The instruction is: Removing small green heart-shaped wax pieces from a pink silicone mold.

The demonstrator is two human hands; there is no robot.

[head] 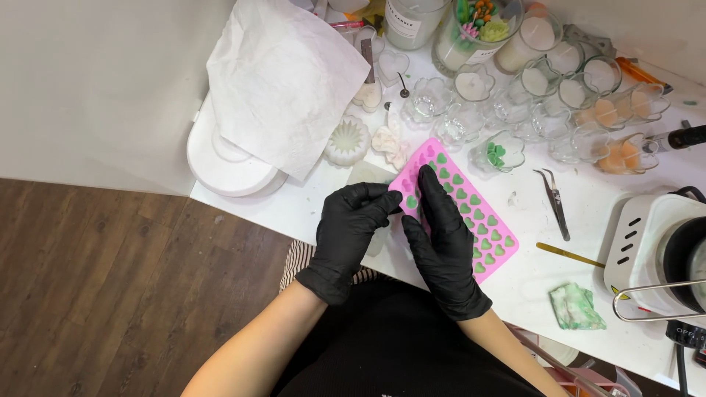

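1. Head view, the mould: your pink silicone heart mould (494, 237) lies aslant on the white worktop (588, 213), just in front of you. Most of its heart cavities hold green wax hearts (471, 199); the near-left corner is under your hands.
2. Head view, left hand: your black-gloved left hand (351, 234) is curled at the mould's near-left edge, its fingers clenched on that corner. Whether a loosened heart sits in the palm cannot be told.
3. Head view, right hand: your gloved right hand (443, 246) lies flat along the mould, forefinger stretched toward the far rows. Its grip is released; it presses and holds nothing.
4. Doing this well, as a judgement: flex the silicone from beneath one cavity at a time while the flat hand steadies the rest, so small hearts pop out whole and do not chip. Keep the mould low over the worktop.
5. Head view, surroundings: tweezers (553, 200) lie just right of the mould, and a small glass dish with green pieces (498, 153) stands beyond it. Heart-shaped glass cups (581, 95) crowd the far side, well apart from your hands. The wax melter (662, 250) stands to the right, and a crumpled green-stained tissue (576, 306) lies near it.
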